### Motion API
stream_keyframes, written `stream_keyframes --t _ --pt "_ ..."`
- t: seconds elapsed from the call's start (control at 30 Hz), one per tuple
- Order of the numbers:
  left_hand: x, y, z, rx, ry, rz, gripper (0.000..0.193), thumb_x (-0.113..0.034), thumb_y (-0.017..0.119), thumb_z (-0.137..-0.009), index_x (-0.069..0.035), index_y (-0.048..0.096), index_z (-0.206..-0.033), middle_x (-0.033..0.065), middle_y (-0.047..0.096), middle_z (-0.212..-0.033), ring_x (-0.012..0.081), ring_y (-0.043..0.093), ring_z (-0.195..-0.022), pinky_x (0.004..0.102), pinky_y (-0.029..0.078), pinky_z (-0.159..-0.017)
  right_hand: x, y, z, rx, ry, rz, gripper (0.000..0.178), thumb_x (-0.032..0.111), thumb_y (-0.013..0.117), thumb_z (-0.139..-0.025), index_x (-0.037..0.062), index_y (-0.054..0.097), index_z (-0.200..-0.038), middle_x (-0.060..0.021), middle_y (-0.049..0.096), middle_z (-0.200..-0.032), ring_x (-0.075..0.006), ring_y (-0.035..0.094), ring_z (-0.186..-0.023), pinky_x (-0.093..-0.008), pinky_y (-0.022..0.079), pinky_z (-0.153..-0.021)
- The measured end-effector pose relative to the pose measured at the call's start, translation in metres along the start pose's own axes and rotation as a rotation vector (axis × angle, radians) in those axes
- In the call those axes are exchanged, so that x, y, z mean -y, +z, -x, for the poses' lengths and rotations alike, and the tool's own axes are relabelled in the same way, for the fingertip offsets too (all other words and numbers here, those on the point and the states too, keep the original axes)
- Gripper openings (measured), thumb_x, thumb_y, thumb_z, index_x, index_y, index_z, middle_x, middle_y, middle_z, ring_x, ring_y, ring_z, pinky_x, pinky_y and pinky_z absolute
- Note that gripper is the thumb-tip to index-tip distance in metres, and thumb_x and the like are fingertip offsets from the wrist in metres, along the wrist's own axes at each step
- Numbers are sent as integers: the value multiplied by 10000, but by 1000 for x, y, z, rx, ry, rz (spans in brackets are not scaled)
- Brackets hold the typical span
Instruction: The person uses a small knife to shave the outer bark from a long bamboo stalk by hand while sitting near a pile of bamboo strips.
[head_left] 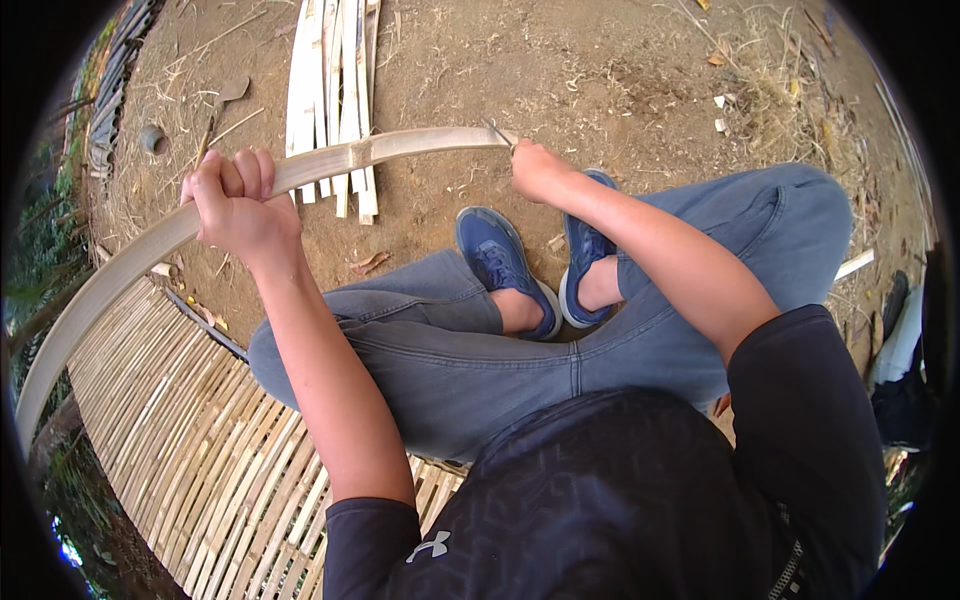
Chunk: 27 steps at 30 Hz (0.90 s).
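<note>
A long, pale bamboo strip (425, 142) curves from the left rim across to the middle of the view, with a darker node partway along. My left hand (238, 203) is closed around it, fingers wrapped over the top. At the strip's right end, my right hand (542, 172) is closed, its fingers mostly hidden. From that fist a thin, dark knife blade (496, 131) sticks out and lies across the strip near its tip. The knife's handle is hidden inside the hand.
Several split bamboo strips (340, 90) lie on the dirt ground ahead. A slatted bamboo bench (190, 430) is at the lower left. Farther left are a trowel-like tool (234, 90) and a short round piece (152, 138). My blue shoes (497, 258) rest below the strip.
</note>
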<state>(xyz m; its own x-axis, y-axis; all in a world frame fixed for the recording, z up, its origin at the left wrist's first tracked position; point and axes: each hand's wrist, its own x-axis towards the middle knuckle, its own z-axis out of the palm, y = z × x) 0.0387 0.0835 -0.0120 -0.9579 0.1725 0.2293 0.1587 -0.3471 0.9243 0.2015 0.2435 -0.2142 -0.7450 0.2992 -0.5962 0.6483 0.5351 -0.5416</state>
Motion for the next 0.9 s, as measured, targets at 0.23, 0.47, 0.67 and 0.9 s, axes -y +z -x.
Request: stream_keyframes --t 0.23,0.47,0.67,0.9 --pt "-2 -8 -1 -4 -17 -35 406 2 454 -916 -160 264 -596 -40 186 -510 85 163 -441 280 200 -445 -10 -4 -12 156 54 87 285 92 481 -926 -63 537 -1159 -241 680 -1068 -358 674 -1020 -450 544 -865" --pt "1 -13 -1 13 -9 43 519 -422 460 -1021 -145 317 -607 -33 283 -537 118 306 -468 290 326 -506 30 -23 6 -41 -87 -70 355 262 453 -984 -35 543 -1158 -237 680 -1038 -390 668 -990 -497 523 -849" --pt "-2 -15 2 -294 -45 -12 556 -627 493 -928 -141 385 -681 -39 346 -547 118 409 -468 270 403 -503 25 -43 -10 -140 -84 -135 389 298 436 -1006 -44 535 -1163 -254 675 -1008 -411 664 -966 -510 513 -847" --pt "-8 -18 4 -436 107 28 351 -385 432 -989 -159 383 -725 -37 279 -466 94 351 -335 243 324 -317 58 -57 24 -143 -218 -184 381 260 428 -1012 -81 507 -1162 -248 677 -908 -385 686 -843 -489 543 -740"
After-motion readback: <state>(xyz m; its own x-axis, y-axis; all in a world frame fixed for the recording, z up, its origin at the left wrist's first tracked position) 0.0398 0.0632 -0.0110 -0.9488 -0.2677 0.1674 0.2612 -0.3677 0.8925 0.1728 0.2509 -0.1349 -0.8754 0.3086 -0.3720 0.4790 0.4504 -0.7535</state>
